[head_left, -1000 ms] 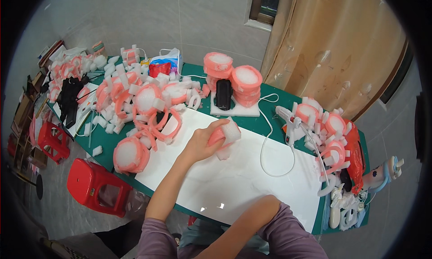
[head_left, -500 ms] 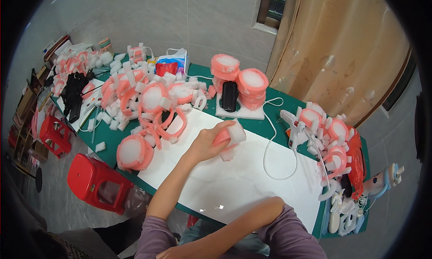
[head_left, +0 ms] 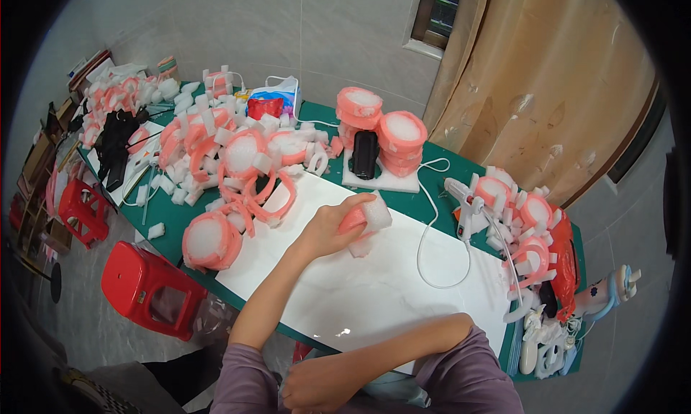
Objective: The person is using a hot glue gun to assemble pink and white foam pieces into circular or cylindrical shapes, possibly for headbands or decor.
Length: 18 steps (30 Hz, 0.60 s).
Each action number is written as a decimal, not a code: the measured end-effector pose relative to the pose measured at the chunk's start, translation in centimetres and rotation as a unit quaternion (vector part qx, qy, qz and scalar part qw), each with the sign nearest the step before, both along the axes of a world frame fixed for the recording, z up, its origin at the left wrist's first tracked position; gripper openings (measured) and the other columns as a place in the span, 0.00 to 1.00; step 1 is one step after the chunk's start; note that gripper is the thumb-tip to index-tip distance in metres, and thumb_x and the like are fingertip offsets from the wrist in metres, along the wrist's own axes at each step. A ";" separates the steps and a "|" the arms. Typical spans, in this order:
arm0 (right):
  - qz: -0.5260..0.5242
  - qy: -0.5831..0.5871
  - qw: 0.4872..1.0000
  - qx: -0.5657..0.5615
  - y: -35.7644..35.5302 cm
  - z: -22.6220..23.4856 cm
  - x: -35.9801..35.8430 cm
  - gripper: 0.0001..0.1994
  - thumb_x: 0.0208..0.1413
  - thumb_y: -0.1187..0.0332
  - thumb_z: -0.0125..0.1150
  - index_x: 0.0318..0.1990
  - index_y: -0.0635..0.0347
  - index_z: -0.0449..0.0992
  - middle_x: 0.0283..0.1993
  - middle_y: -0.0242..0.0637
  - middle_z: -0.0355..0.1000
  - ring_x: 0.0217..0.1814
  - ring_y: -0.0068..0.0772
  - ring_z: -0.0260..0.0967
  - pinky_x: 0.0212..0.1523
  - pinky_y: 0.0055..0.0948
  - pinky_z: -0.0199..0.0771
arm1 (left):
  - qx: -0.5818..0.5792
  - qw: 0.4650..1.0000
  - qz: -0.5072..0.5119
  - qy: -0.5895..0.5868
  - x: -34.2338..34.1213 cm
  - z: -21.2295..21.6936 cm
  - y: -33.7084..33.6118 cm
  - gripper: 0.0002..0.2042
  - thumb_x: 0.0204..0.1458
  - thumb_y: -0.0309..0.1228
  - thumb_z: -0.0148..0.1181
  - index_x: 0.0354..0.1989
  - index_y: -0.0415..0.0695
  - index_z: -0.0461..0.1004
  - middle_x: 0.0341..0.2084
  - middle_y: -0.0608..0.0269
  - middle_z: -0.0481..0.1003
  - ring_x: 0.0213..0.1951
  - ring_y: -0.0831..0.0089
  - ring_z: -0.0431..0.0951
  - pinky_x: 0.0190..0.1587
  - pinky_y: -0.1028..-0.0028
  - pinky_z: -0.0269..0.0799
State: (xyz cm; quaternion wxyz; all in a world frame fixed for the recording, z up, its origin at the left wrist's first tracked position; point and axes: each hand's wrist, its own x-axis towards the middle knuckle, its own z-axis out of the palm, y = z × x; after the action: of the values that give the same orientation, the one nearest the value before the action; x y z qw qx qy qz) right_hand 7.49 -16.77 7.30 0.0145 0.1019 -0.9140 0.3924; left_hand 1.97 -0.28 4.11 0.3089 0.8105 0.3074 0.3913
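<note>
My left hand (head_left: 327,230) is closed round a curved pink foam piece (head_left: 353,219) with white foam blocks (head_left: 376,213) on it, held over a white board (head_left: 374,291). A second white block (head_left: 361,247) shows below the fingers. My right forearm crosses in front of my body. At its end, my right hand (head_left: 313,384) is bent with its fingers curled under, low by the table's near edge. What it holds, if anything, is hidden. Left of the board lie pink foam rings (head_left: 270,198) and a round pink-and-white foam piece (head_left: 210,241).
Stacked pink-and-white foam rounds (head_left: 401,137) stand at the back beside a black case (head_left: 366,155). A white glue gun (head_left: 466,205) with its cord lies at right, near more foam pieces (head_left: 536,212). Foam heaps cover the left of the green table (head_left: 169,223). A red stool (head_left: 147,288) stands left.
My right hand has moved up and a little to the right, coming further into view. My left hand keeps the foam piece in nearly the same place. The whole view has shifted slightly.
</note>
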 end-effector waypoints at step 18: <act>0.038 0.215 0.825 -0.521 2.4 4.6 -1.9 0.10 0.57 0.66 0.43 0.29 0.62 0.65 0.37 0.40 0.64 0.39 0.30 0.63 0.41 0.29 0.60 | -0.014 1.000 0.003 0.007 0.0 -0.2 0.3 0.27 0.40 0.29 0.53 0.53 0.55 0.58 0.27 0.48 0.74 0.30 0.51 0.75 0.34 0.66 0.72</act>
State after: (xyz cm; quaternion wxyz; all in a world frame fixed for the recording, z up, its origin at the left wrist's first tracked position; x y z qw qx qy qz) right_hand 5.54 -14.33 11.85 0.2467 0.1957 -0.5425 0.7788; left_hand 1.95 0.05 3.93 0.3174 0.8078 0.3174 0.3821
